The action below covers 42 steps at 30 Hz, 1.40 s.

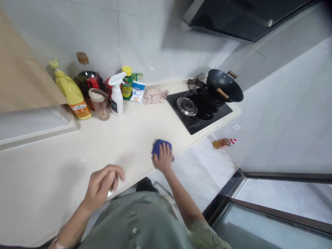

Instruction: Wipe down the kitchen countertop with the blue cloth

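Observation:
My right hand (pixel 164 158) presses a folded blue cloth (pixel 157 147) onto the cream countertop (pixel 135 135), near its front edge. The fingers lie over the cloth, hiding part of it. To the left, my left hand (pixel 102 183) hovers over the counter's front edge, its fingers loosely curled together. I see nothing in that hand; it is slightly blurred.
Along the wall stand a yellow pump bottle (pixel 71 93), a dark bottle (pixel 86 74), a lidded cup (pixel 100 105), a white spray bottle (pixel 117 98) and a green bottle (pixel 127 84). A wok (pixel 220 83) sits on the black cooktop (pixel 192 119); an oil bottle (pixel 221 143) is on the floor.

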### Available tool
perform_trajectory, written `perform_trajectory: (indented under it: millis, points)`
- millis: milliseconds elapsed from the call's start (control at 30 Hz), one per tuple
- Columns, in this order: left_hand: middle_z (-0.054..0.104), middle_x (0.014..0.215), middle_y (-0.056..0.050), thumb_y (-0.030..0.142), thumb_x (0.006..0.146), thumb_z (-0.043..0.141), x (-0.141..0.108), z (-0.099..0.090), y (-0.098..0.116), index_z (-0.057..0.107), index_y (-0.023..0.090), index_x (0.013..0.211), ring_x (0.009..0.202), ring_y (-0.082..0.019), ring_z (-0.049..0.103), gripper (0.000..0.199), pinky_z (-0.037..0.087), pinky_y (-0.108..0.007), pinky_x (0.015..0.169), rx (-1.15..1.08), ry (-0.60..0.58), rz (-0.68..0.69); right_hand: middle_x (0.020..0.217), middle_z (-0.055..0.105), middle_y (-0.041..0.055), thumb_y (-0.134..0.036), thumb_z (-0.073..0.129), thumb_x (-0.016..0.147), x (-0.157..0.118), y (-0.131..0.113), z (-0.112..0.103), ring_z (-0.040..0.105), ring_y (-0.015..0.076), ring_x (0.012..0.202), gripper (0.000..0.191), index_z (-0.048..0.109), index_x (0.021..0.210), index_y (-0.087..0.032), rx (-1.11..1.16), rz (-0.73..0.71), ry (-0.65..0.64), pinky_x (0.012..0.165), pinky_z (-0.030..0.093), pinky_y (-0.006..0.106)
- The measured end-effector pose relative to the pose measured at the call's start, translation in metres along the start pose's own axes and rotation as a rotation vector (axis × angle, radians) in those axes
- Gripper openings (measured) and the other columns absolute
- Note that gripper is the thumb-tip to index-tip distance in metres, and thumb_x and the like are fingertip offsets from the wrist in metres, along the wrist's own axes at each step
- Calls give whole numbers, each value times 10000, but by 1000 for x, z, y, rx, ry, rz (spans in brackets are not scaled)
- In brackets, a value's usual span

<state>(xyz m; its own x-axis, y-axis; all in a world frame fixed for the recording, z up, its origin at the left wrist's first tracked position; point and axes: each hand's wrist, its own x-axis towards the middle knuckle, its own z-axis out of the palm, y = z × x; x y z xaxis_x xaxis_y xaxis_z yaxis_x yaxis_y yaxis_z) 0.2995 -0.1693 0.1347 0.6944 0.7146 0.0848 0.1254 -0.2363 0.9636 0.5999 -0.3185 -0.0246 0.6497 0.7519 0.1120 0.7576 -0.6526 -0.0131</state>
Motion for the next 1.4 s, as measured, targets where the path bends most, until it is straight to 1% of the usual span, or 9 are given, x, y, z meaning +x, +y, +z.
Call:
perform_trajectory:
  millis: [100, 167, 233, 400, 533, 700, 967, 1233, 1400]
  points:
    - [678, 722, -24, 498, 997, 343, 18, 19, -37, 670, 177, 882, 535, -120, 539, 472, 456, -242, 567, 207, 8, -253, 1662, 298, 116, -472, 394, 972, 9, 26, 0, 169, 318, 1544, 672, 409, 1549, -128, 28, -135, -9, 1244, 120, 520]
    - [687, 703, -32, 465, 964, 343, 17, 25, -62, 680, 193, 839, 633, -166, 615, 451, 467, -264, 661, 483, 35, -458, 1659, 308, 107, -461, 375, 977, 30, 52, 2, 179, 305, 1542, 660, 413, 1546, -128, 25, -107, -4, 1248, 120, 508]
    - [730, 809, -76, 460, 957, 327, 7, 25, -80, 722, 208, 965, 772, -237, 670, 468, 472, -311, 727, 710, 76, -658, 1660, 304, 107, -459, 350, 985, 58, 75, 6, 181, 301, 1541, 661, 399, 1552, -122, 7, -43, 6, 1250, 115, 504]
    - [742, 904, -153, 605, 944, 297, -34, 15, -93, 717, 243, 1171, 793, -329, 671, 600, 463, -380, 691, 886, 282, -1068, 1664, 285, 120, -473, 313, 988, 143, 108, 15, 183, 313, 1538, 688, 362, 1572, -113, -12, 5, -21, 1250, 114, 515]
    - [740, 938, -149, 644, 929, 314, -59, 22, -93, 723, 260, 1147, 668, -290, 616, 602, 428, -361, 619, 830, 461, -1206, 1662, 279, 145, -475, 289, 985, 220, 108, 19, 188, 331, 1531, 702, 342, 1578, -103, 15, 25, -40, 1231, 151, 556]
    - [730, 886, -106, 529, 948, 366, -67, 47, -92, 737, 246, 1076, 635, -231, 555, 484, 365, -308, 591, 772, 706, -1210, 1666, 251, 179, -468, 292, 976, 283, 57, 23, 172, 377, 1529, 727, 313, 1584, -69, 47, -5, -90, 1208, 160, 613]
    - [702, 813, -70, 468, 967, 391, -65, 67, -104, 738, 220, 972, 714, -212, 557, 426, 354, -290, 639, 791, 1046, -1106, 1680, 229, 150, -456, 320, 983, 257, -52, 18, 164, 367, 1534, 693, 354, 1576, -98, 144, -560, -91, 1220, 92, 587]
    - [704, 870, -73, 377, 957, 462, -63, 66, -102, 738, 186, 964, 744, -188, 562, 336, 350, -283, 659, 805, 1008, -1114, 1680, 234, 141, -419, 304, 988, 310, -134, 13, 171, 356, 1526, 679, 344, 1577, -83, 205, -679, -163, 1214, 95, 580]
    - [676, 839, -76, 390, 972, 444, -61, 64, -99, 727, 181, 961, 703, -180, 506, 352, 293, -275, 634, 841, 949, -1191, 1686, 215, 139, -445, 293, 985, 324, -154, 18, 164, 356, 1521, 700, 330, 1578, -76, 192, -671, -164, 1202, 124, 584]
